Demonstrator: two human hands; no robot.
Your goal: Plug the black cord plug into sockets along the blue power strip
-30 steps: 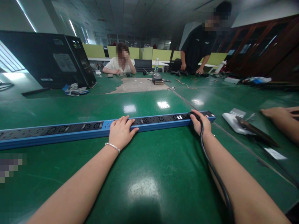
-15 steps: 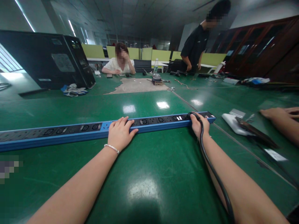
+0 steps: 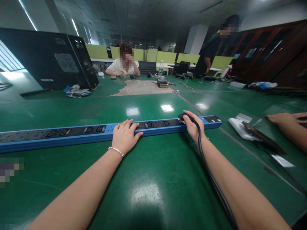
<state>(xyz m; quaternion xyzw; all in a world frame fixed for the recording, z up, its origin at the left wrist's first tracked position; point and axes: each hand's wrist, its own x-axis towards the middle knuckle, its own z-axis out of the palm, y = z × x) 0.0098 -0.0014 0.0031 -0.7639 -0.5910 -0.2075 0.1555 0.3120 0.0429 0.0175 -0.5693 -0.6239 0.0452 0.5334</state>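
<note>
A long blue power strip (image 3: pixel 163 129) with black sockets lies across the green table and runs out of view at the left. My left hand (image 3: pixel 124 135) grips it near the middle, fingers draped over the top and thumb along the near side. In my right hand (image 3: pixel 194 126) is a black power plug (image 3: pixel 183 117), pinched between thumb and fingers. The plug is just above the strip's right part, metal prongs showing at its left end. Its black cable (image 3: pixel 203 159) trails over my right forearm to the bottom edge.
A black computer tower (image 3: pixel 59 60) and gloves (image 3: pixel 76 91) are at the back left. Across the table (image 3: pixel 153 166) sits a person (image 3: pixel 123 65); another stands at the back right. Another person's hands (image 3: pixel 285 119) rest at the right, near a white device (image 3: pixel 242 129).
My right hand has moved left along the strip with the plug, whose prongs now show. My left hand stays on the strip. The standing person has shifted right.
</note>
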